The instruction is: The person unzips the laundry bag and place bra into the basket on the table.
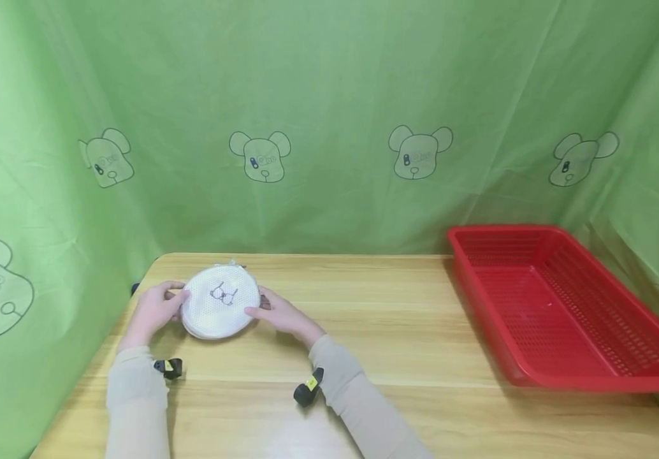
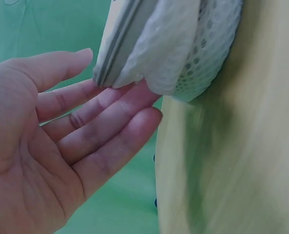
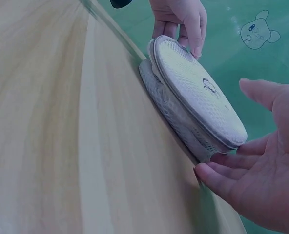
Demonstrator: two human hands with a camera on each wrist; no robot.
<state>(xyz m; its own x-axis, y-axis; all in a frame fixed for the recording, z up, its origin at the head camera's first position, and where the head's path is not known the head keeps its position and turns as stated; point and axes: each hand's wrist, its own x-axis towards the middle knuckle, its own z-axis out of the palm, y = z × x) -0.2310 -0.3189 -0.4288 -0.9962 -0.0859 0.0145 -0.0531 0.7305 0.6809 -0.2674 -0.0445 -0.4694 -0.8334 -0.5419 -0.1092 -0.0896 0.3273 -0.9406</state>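
Left hand: at the left side of the white mesh pouch; fingers extended close together, tips against its underside, thumb spread from them; whether the thumb touches the rim cannot be determined. Pouch: round, zipped around the side, line drawing on top, located between both hands over the left part of the wooden table. Right hand: fingers loosely extended, touching the pouch's right side; thumb spread away. Red basket: at the table's right side, well apart from the hands.
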